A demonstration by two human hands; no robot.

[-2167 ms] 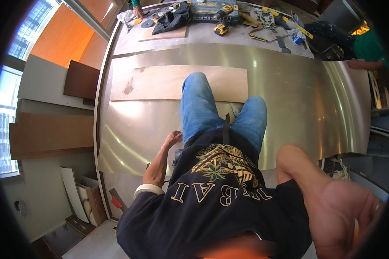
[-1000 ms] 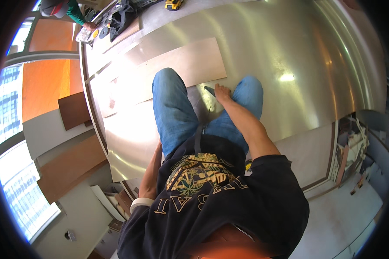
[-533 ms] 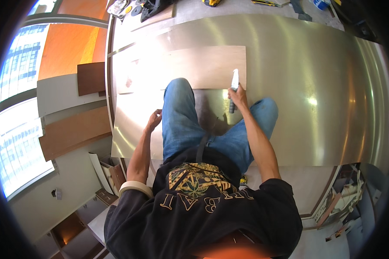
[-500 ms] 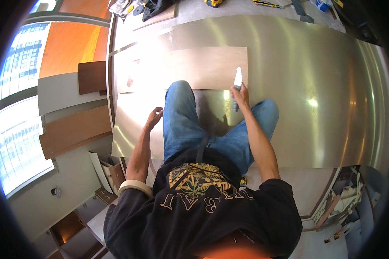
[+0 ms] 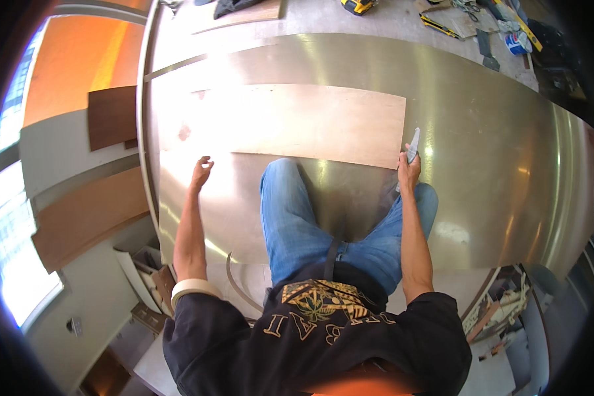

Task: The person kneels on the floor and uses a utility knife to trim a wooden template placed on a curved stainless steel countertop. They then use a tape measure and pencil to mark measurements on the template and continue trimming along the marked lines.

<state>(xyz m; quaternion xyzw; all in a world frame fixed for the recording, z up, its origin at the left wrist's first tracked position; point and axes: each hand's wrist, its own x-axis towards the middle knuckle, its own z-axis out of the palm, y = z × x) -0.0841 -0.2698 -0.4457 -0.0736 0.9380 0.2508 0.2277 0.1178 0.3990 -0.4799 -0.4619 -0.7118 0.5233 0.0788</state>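
Observation:
In my right hand [image 5: 409, 173] is a knife [image 5: 413, 145] with a pale blade, narrow and hooked at its tip, and a grey handle. The blade points away from me, just past the right end of a thin wooden board [image 5: 323, 125]. My left hand [image 5: 202, 173] hovers near the board's glare-washed left end, fingers loosely bent and apart, with nothing visible in them. The board lies across a large shiny metal sheet [image 5: 482, 165], on which I sit or kneel with my knees by the board's near edge.
Beyond the sheet lie a yellow-black power tool [image 5: 358, 5], a yellow utility knife [image 5: 440, 26], a blue-white tub [image 5: 518, 43] and a yellow level [image 5: 523, 26]. Brown panels [image 5: 92, 214] stand at the left by the window. Offcuts [image 5: 501, 307] fill a space at the lower right.
The view has shifted. My right hand has moved with the knife to the right, from over the board to beyond its right end. My left hand has moved outward from my left knee.

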